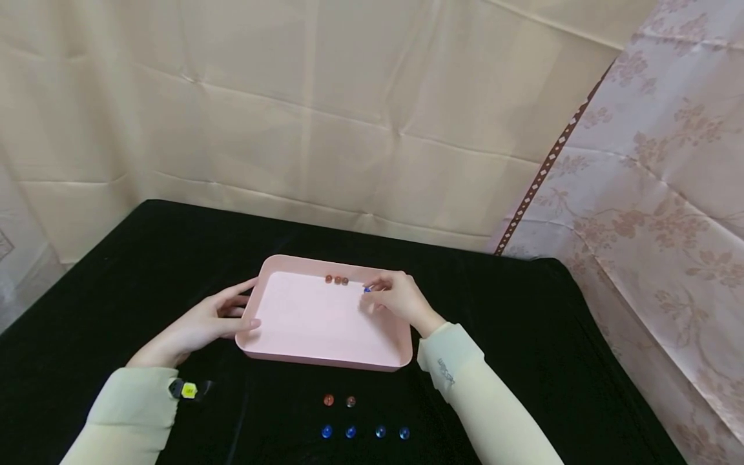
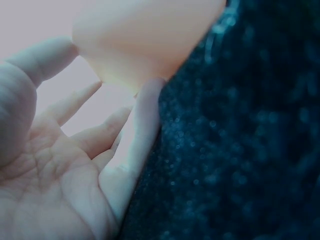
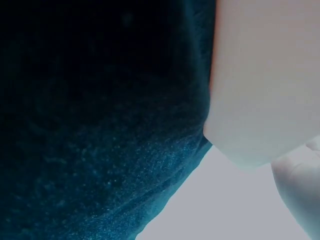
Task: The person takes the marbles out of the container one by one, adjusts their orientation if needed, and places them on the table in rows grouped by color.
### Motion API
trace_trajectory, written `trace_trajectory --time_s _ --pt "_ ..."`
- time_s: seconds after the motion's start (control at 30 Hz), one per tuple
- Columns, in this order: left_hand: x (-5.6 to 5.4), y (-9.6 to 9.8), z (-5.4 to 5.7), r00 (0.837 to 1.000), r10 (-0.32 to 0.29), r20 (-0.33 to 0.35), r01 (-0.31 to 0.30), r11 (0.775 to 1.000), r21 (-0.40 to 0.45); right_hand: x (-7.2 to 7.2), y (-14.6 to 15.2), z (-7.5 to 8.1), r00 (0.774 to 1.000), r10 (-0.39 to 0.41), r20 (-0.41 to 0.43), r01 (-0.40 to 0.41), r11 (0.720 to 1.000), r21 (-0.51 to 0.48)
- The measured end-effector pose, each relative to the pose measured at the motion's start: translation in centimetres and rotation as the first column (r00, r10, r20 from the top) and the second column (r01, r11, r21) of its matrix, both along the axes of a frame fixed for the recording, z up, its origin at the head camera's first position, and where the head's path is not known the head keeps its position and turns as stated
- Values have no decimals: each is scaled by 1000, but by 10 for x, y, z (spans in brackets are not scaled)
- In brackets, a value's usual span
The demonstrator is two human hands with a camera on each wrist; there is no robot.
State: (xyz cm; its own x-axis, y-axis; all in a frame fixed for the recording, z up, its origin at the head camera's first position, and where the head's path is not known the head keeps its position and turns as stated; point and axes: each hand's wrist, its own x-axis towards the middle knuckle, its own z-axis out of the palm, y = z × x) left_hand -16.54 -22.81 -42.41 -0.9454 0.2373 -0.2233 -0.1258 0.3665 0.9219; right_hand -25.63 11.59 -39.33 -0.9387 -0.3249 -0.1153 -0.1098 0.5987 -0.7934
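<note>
A pink tray (image 1: 314, 323) lies on the black cloth. My left hand (image 1: 203, 323) grips its left side, thumb over the rim and fingers along the outside; the left wrist view shows these fingers against the tray wall (image 2: 140, 40). Over the tray's right part, my right hand (image 1: 403, 300) pinches a blue marble (image 1: 367, 290) between thumb and fingertips. Left of that marble, three reddish-brown marbles (image 1: 338, 280) sit in a row by the far wall inside the tray. The right wrist view has only the tray's outer wall (image 3: 265, 85) and part of the hand (image 3: 300, 185).
In front of the tray, two reddish-brown marbles (image 1: 329, 400) rest on the black cloth (image 1: 192, 258). Nearer still is a row of several blue marbles (image 1: 351, 431). A cream curtain (image 1: 261, 129) hangs behind the table, and a floral curtain (image 1: 668, 194) at the right.
</note>
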Motion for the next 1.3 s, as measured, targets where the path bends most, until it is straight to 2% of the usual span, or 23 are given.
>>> trace_trajectory --time_s 0.3,0.7,0.97,1.13,1.3 --pt "0 0 -1 1000 0 -2 0 1000 -4 10 14 6 1000 21 -7 -22 997 -80" --pt "1 -1 -1 1000 -3 -2 3 1000 -17 28 23 23 998 61 -14 -63 991 -122" --pt "1 -1 -1 1000 3 2 -3 1000 -27 44 21 24 994 106 -28 -109 982 -155" --pt "1 -1 -1 1000 2 0 -2 1000 -26 49 24 23 992 125 -35 -130 973 -189" --pt "1 -1 -1 1000 1 -5 -1 1000 -27 52 27 24 994 104 -29 -108 972 -210"
